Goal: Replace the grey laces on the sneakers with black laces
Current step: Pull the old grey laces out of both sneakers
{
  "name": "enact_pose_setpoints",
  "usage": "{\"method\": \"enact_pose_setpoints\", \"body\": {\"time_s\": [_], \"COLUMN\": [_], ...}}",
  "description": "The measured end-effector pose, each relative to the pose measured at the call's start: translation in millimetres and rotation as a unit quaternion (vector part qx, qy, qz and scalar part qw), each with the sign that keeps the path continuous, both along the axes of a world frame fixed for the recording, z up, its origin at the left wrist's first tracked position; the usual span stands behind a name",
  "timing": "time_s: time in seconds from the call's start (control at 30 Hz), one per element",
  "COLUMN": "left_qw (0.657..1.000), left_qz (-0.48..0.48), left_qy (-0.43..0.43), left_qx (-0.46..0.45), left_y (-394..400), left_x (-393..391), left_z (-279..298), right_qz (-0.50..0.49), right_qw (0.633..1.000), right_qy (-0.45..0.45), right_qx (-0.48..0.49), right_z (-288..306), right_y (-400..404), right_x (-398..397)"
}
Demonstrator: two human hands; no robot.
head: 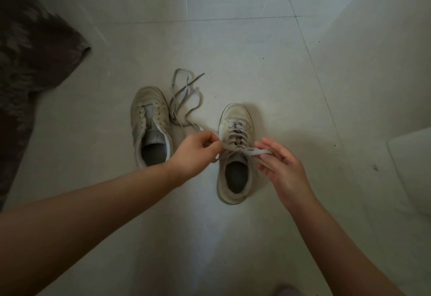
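- Grey lace (pixel 236 136) is threaded through the right-hand sneaker (pixel 235 155), which stands on the pale tiled floor (pixel 233 50) with its toe pointing away from me.
- My left hand (pixel 194 153) sits just to the left of that sneaker's tongue, fingers curled, pinching one end of the lace near the top eyelets.
- My right hand (pixel 283 167) is at the sneaker's right side; the other lace end lies flat across its fingertips (pixel 263 153), and the thumb seems to press it there, though I cannot tell how firmly.
- Between my two hands the lace stretches across the shoe's opening, lifted a little above the collar.
- Left of it I see the second sneaker (pixel 150 127), with bare eyelets and its tongue loose.
- A loose grey lace (pixel 184 98) lies in a tangle of loops on the floor between the two toes, one end trailing toward my left hand.
- Dark patterned fabric (pixel 25 62) fills the left edge of my view.
- A pale rounded object (pixel 412 169) shows at the right edge; I cannot tell what it is.
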State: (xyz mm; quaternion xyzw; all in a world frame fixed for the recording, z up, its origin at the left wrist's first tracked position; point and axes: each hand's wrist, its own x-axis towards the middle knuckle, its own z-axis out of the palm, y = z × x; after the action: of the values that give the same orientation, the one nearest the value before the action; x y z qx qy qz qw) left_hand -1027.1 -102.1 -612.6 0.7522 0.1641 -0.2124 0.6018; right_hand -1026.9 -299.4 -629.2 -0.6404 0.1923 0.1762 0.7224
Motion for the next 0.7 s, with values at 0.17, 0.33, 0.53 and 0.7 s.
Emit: {"method": "enact_pose_setpoints", "body": {"time_s": [0.17, 0.33, 0.53, 0.7], "left_qw": [0.992, 0.980, 0.974, 0.980], "left_qz": [0.055, 0.127, 0.177, 0.144], "left_qy": [0.058, 0.096, 0.094, 0.081], "left_qx": [-0.094, -0.122, -0.109, -0.107], "left_y": [-13, -23, -34, -33], "left_x": [18, 27, 29, 22], "left_z": [10, 11, 9, 9], "right_qz": [0.079, 0.085, -0.007, 0.203], "right_qw": [0.995, 0.996, 0.993, 0.936], "right_qy": [-0.017, -0.002, 0.052, -0.080], "right_qx": [-0.063, -0.011, 0.109, -0.276], "right_z": [2, 1, 4, -13], "right_y": [-5, -10, -7, 0], "right_x": [-2, -1, 1, -1]}}
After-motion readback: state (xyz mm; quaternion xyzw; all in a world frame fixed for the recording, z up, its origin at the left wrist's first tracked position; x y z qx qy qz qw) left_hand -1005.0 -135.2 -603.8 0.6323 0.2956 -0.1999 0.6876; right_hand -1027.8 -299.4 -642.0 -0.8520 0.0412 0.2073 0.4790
